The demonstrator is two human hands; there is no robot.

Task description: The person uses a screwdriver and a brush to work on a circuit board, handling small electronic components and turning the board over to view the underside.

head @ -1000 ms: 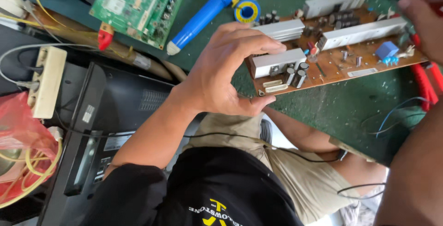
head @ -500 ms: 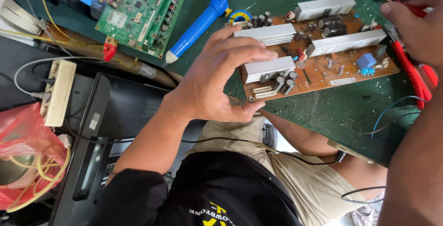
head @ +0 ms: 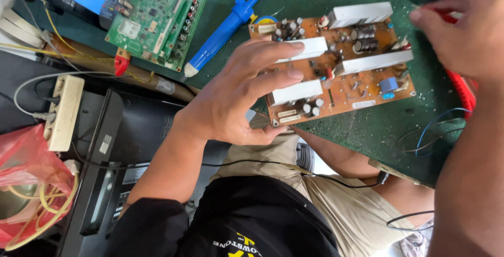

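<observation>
My left hand [head: 236,97] grips the near left edge of a brown circuit board [head: 357,84] that carries white heat sinks and dark capacitors. The board rests tilted on the green mat [head: 378,131]. My right hand [head: 464,26] hovers at the top right, over the board's far corner, pinching a red-handled tool [head: 464,86] whose tip is hidden by the fingers.
A blue desoldering pump [head: 231,23] lies left of the board. A green circuit board [head: 157,18] sits at the top left. A white power strip [head: 63,112], a black device [head: 121,152] and a red plastic bag [head: 26,173] lie to the left. Loose wires [head: 436,131] trail at right.
The brown board has shifted left and lower in view, with my left hand still on it. My right hand has moved further in over the board's far right corner.
</observation>
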